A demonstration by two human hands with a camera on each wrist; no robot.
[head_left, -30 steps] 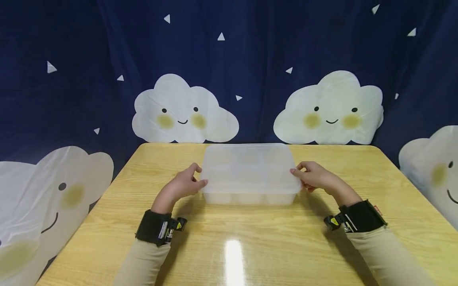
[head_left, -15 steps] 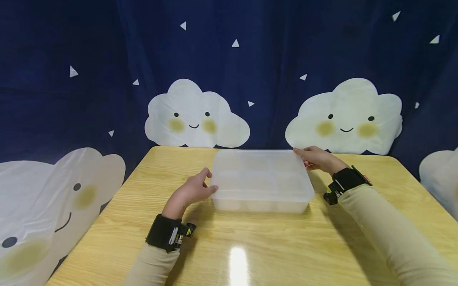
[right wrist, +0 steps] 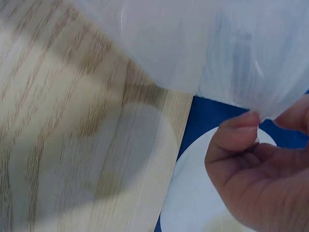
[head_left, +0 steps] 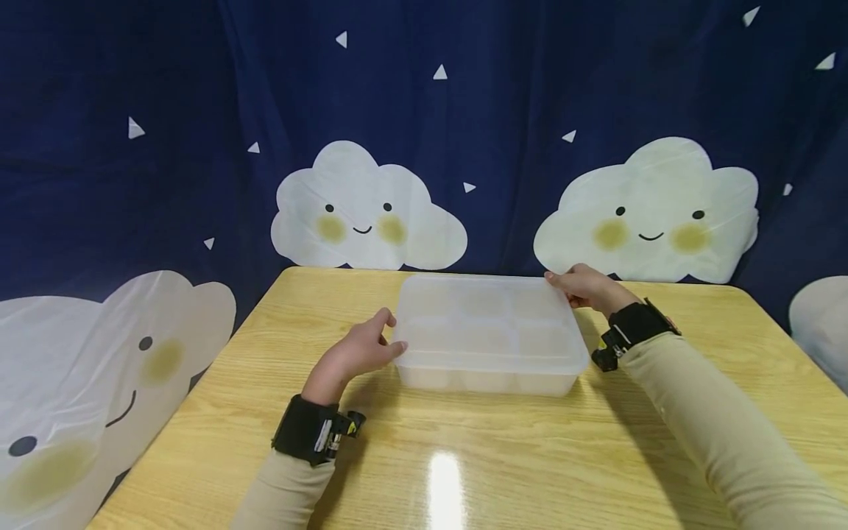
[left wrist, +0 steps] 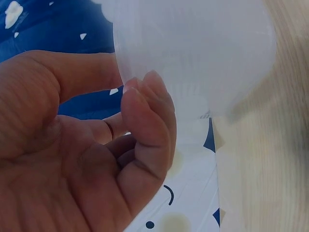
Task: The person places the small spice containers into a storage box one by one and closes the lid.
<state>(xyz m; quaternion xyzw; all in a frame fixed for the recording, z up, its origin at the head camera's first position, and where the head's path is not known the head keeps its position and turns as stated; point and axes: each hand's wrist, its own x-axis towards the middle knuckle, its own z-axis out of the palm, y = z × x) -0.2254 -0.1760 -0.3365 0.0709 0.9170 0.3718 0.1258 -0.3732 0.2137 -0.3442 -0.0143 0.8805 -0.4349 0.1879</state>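
A translucent white plastic box (head_left: 486, 381) with several compartments stands on the table, its frosted lid (head_left: 490, 324) lying over the top. My left hand (head_left: 361, 350) is at the left side of the lid, thumb on top and curled fingers under the edge. In the left wrist view the fingertips (left wrist: 145, 94) meet the lid's rim. At the far right corner my right hand (head_left: 589, 287) pinches the lid between thumb and fingers. The right wrist view shows the fingertip (right wrist: 246, 121) under that corner.
The box rests on a light wooden table (head_left: 424, 456), near its far edge. Behind hangs a dark blue curtain (head_left: 503, 88) printed with smiling clouds and small white triangles. Both wrists wear black straps (head_left: 305, 430) with small cameras.
My right hand has moved from the lid's right side to its far right corner. The left hand has kept its place on the lid. The head view has shifted slightly.
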